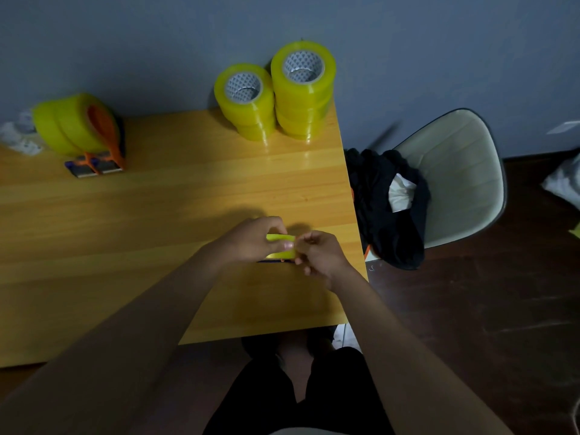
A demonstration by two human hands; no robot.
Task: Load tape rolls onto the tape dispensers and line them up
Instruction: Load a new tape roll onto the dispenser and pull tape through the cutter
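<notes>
Head view: our left hand (251, 238) curls round the yellow tape roll (280, 246), which lies between both hands. Our right hand (317, 252), touching its right side, seems to pinch at it; the dispenser (272, 261) barely shows beneath.

Counter (188, 199): wood-grain boards, yellow-brown, smooth, lightly glossy; sheen below the tape stacks at the far right corner. Tape rolls (303, 89): translucent yellow-green plastic film, glossy, on patterned white cores, probably card. Loaded dispenser (100, 142) at the far left edge: orange plastic frame, grey metal-looking blade plate. Chair (455, 171) beyond the right edge: cream shell, smooth, matt, ribbed. Black cloth (376, 196) on it: soft, matt.
</notes>
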